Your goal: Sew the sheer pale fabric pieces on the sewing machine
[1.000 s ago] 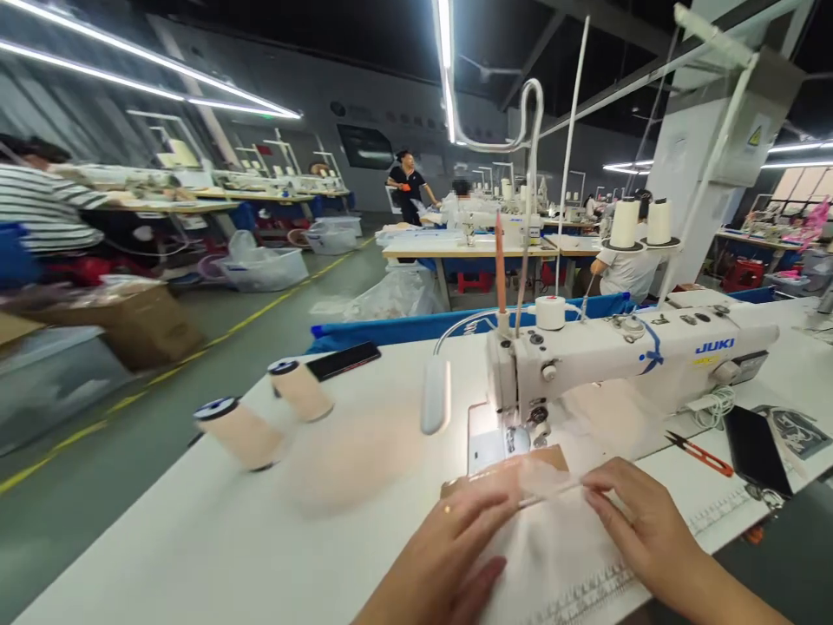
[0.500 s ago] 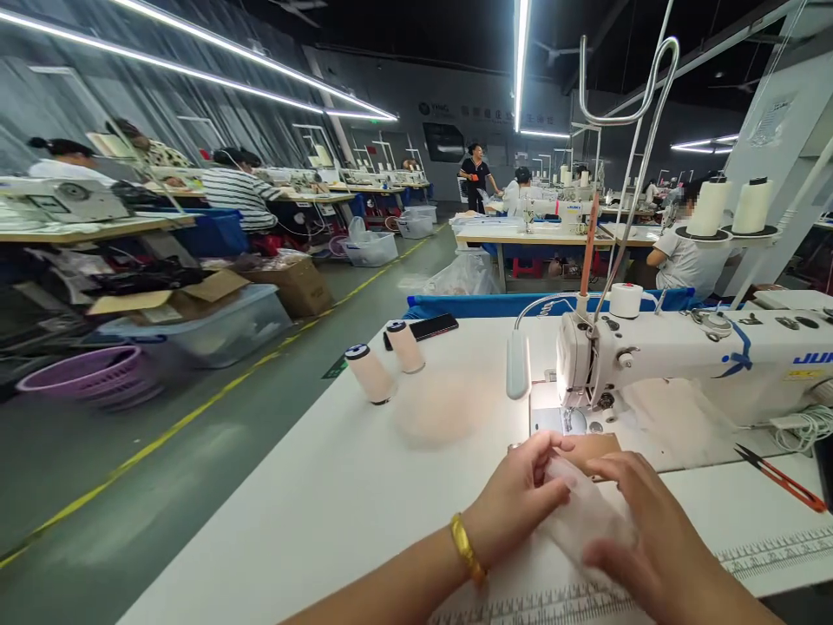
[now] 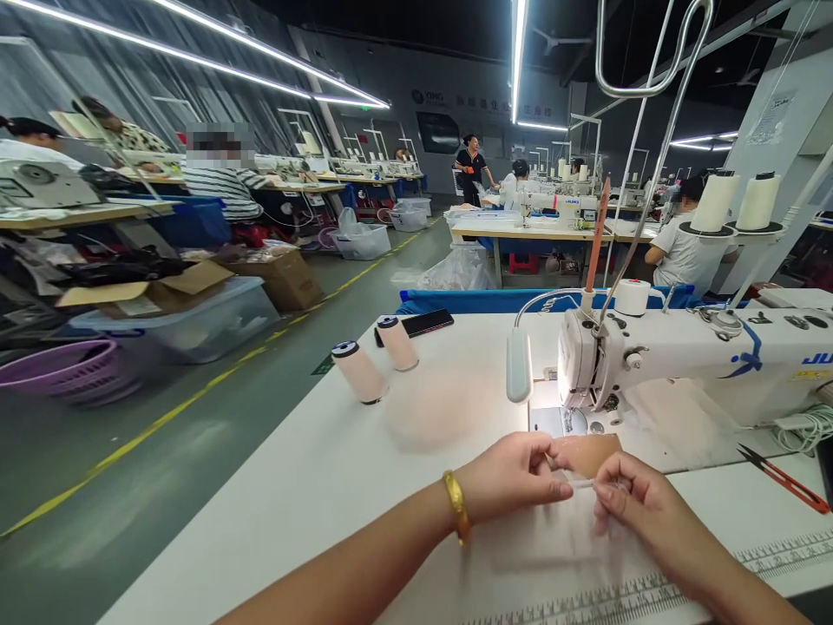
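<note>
Both hands, left (image 3: pixel 521 476) and right (image 3: pixel 641 503), pinch sheer fabric (image 3: pixel 547 534); thread cones (image 3: pixel 359 373) stand toward ten o'clock.

Left hand (image 3: pixel 521 473): entering from lower left, forearm slanting up and rightward, gold bangle circling the wrist; palm turning inward, fingers curling, thumb extending toward the right hand. Right hand (image 3: pixel 631 499): reaching in from lower right, forearm slanting up and leftward, thumb and index finger pinching, remaining fingers bending. Fingertips of both hands facing each other, staying just apart.
</note>
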Tool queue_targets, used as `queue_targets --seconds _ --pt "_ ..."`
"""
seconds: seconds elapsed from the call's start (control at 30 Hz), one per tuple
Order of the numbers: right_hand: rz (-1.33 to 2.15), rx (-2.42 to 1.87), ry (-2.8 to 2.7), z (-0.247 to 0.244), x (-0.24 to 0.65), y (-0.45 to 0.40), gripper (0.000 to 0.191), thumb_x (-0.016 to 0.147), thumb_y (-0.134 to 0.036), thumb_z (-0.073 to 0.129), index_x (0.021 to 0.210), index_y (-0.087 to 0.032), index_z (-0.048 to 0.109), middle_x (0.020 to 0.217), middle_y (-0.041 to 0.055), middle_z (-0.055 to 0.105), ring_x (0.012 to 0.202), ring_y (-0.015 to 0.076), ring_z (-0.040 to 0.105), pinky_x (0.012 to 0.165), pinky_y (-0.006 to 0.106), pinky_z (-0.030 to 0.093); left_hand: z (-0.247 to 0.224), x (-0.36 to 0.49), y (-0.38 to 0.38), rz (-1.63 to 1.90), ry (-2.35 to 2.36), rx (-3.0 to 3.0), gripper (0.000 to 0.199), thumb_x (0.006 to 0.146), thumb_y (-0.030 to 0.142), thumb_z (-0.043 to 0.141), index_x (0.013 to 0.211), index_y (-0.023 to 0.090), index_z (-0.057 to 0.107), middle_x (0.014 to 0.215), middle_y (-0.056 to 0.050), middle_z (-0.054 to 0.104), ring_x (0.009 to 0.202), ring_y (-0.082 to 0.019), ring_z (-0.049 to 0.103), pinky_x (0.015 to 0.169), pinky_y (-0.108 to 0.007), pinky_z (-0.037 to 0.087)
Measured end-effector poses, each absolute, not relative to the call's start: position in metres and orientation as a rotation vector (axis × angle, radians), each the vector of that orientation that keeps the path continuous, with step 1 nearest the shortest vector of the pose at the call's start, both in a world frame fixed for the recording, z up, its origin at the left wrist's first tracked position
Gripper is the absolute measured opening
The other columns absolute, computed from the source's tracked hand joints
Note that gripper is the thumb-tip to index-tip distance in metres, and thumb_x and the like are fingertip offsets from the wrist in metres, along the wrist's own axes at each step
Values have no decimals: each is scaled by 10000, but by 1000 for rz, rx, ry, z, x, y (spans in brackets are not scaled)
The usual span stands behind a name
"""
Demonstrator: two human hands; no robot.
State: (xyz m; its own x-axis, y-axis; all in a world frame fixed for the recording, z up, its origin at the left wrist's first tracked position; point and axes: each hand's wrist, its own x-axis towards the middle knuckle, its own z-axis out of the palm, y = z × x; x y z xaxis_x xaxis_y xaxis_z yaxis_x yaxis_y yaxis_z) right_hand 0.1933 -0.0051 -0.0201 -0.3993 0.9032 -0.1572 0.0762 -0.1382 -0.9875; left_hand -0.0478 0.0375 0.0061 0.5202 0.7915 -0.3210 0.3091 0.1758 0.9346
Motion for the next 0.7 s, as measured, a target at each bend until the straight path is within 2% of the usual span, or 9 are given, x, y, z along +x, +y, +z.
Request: queue_targets --seconds 0.1,0.2,0.3,0.33,0.43,0.5,0.57,0.7 --pt "1543 -1181 -1570 -28 201 5 267 995 -484 620 966 -223 576 827 -11 668 833 194 655 808 317 454 -7 -37 44 497 1129 1469 322 704 464 766 784 188 622 626 29 632 613 -170 599 607 -274 459" --pt "1457 -1251 -1798 -20 210 20 139 973 -365 621 1019 -236 600 877 -13 635 820 180 591 760 299 442 -9 -33 44 555 1150 1515 274 754 454 717 753 193 634 660 27 617 628 -160 579 593 -259 450" --pt "1350 -1292 -2002 -4 205 35 196 925 -326 659 1104 -250 633 1039 16 645 879 188 566 766 301 441 -7 -34 42 724 1175 1665 233 795 424 682 744 199 646 715 15 602 682 -159 550 618 -253 449" --pt "1314 -1298 -2043 1 200 40 188 921 -322 656 1094 -251 639 1038 18 649 887 192 566 766 302 437 -7 -34 41 785 1182 1707 235 807 424 670 743 199 645 744 6 603 695 -161 545 623 -255 455" --pt "1248 -1311 -2098 5 183 48 77 950 -321 595 950 -249 623 868 -15 621 801 182 548 705 291 394 -8 -33 38 812 1165 1573 276 820 480 659 864 211 614 773 14 585 621 -154 531 540 -260 457" --pt "1255 -1280 -2058 -2 175 51 138 979 -349 555 894 -249 596 812 -27 585 777 179 537 689 289 377 -11 -32 38 767 1131 1404 334 786 499 684 929 219 572 755 36 566 571 -145 521 486 -253 444" --pt "1265 -1235 -2001 -11 172 52 165 987 -375 548 891 -248 591 814 -26 573 790 182 538 702 293 382 -14 -31 38 744 1125 1355 314 753 471 690 867 211 557 722 45 543 580 -142 519 495 -246 436" --pt "1228 -1205 -1979 -23 175 50 168 981 -374 547 890 -239 587 773 -29 540 756 180 511 693 298 379 -17 -30 40 709 1182 1459 314 786 481 607 681 204 501 629 51 455 579 -128 441 509 -239 348"
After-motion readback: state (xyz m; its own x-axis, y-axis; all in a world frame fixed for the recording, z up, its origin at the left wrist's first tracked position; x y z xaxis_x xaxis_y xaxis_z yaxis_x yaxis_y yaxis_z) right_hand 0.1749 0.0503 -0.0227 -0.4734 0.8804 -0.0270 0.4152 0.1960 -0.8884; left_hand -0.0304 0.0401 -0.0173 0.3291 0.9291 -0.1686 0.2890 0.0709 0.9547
